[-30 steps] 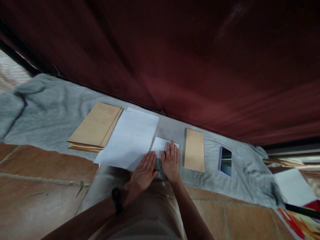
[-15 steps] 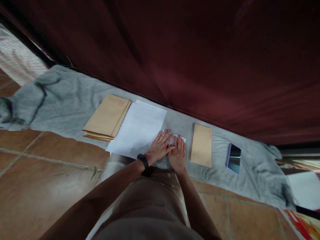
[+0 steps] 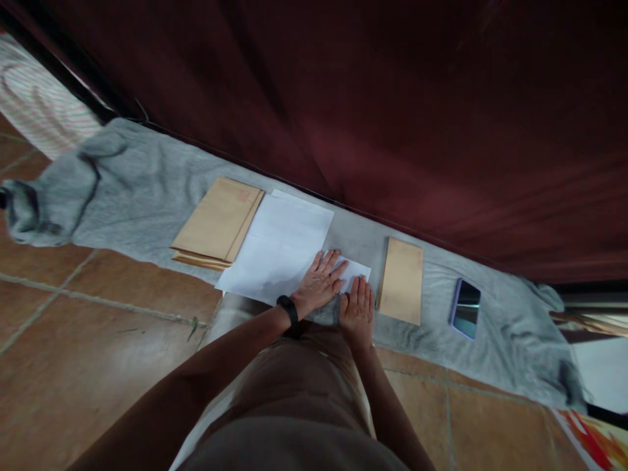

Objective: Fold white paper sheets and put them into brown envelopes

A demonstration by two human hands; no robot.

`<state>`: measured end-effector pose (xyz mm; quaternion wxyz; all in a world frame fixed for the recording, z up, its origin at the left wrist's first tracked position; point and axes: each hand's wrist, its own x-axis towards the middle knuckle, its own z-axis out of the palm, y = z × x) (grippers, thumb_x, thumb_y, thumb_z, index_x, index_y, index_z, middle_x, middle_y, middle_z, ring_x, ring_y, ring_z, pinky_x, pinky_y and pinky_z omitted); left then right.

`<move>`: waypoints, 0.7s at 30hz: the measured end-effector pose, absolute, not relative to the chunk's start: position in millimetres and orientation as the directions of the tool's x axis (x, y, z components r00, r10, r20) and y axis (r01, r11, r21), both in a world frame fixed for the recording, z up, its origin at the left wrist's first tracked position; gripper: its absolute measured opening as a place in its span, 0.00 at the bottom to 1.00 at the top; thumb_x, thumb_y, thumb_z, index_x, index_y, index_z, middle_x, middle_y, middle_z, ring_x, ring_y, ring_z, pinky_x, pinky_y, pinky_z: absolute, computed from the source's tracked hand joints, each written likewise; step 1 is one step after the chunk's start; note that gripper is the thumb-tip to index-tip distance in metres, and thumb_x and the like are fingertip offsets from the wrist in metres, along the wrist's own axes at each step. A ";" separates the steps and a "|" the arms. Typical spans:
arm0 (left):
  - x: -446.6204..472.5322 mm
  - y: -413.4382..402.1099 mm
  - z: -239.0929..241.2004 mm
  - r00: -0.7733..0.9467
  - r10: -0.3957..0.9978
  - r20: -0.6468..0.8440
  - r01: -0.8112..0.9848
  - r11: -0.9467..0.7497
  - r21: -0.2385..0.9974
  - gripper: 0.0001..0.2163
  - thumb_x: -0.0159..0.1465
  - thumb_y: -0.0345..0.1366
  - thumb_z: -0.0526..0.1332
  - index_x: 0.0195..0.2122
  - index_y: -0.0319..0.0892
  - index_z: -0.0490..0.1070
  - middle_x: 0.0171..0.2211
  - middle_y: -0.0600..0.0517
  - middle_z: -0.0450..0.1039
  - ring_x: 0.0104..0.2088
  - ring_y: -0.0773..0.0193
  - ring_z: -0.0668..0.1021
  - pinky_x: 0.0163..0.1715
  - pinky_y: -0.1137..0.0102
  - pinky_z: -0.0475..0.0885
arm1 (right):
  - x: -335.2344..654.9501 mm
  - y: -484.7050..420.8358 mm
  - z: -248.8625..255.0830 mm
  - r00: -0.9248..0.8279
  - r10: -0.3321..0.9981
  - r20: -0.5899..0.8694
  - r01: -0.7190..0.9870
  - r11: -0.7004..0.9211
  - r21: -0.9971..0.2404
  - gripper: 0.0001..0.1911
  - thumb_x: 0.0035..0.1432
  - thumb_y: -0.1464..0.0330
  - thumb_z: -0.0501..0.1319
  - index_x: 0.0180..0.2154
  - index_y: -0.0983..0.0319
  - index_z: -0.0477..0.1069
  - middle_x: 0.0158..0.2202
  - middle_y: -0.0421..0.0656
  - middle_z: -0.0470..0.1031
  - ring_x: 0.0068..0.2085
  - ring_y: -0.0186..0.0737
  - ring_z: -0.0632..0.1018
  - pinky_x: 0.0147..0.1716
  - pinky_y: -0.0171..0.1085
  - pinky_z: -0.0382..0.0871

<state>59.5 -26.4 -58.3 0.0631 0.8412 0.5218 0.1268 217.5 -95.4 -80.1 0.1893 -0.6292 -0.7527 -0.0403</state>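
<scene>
A small folded white paper point(image 3: 354, 268) lies on the grey cloth point(image 3: 360, 232), partly covered by my hands. My left hand point(image 3: 318, 282), with a black band on the wrist, rests flat on its left part, fingers spread. Flat and stretched out, my right hand point(image 3: 356, 315) touches the paper's near right part with its fingertips. Larger white sheets point(image 3: 282, 239) lie just left of my left hand. To the right of my right hand is a small stack of brown envelopes point(image 3: 402, 281).
A thicker stack of larger brown envelopes point(image 3: 220, 219) adjoins the white sheets on the left. A phone point(image 3: 466, 309) lies at the right on the cloth. Dark red fabric point(image 3: 373, 118) hangs along the far edge, and a tiled floor point(image 3: 122, 366) shows on the near side.
My right hand has drawn back toward me and slightly away from my left hand, so more of the folded paper shows. The whole view has shifted a little.
</scene>
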 end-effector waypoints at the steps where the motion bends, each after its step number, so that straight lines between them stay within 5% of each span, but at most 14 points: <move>1: 59.6 -26.6 -58.1 0.425 0.893 0.150 0.861 -0.450 0.238 0.26 0.74 0.45 0.51 0.71 0.43 0.57 0.74 0.39 0.50 0.73 0.49 0.56 0.71 0.48 0.50 | 218.0 -101.6 -79.6 -0.133 0.933 0.334 0.962 0.202 -0.181 0.32 0.75 0.62 0.47 0.72 0.72 0.48 0.72 0.61 0.54 0.72 0.57 0.57 0.66 0.58 0.60; 13: 61.2 -26.6 -50.3 0.436 0.892 0.116 0.861 -0.452 0.233 0.31 0.72 0.51 0.53 0.71 0.40 0.57 0.74 0.37 0.49 0.73 0.45 0.55 0.71 0.45 0.48 | 213.0 -114.6 -65.3 -0.146 0.964 0.221 0.939 0.206 -0.277 0.29 0.76 0.62 0.43 0.72 0.69 0.51 0.72 0.56 0.56 0.74 0.52 0.55 0.68 0.56 0.58; 21: 62.3 -28.6 -47.4 0.428 0.897 0.109 0.866 -0.442 0.236 0.31 0.72 0.49 0.53 0.71 0.38 0.56 0.74 0.35 0.49 0.73 0.43 0.53 0.72 0.45 0.46 | 211.1 -117.2 -68.2 -0.148 0.959 0.243 0.960 0.198 -0.196 0.35 0.75 0.56 0.48 0.70 0.76 0.52 0.71 0.64 0.55 0.73 0.57 0.56 0.68 0.56 0.58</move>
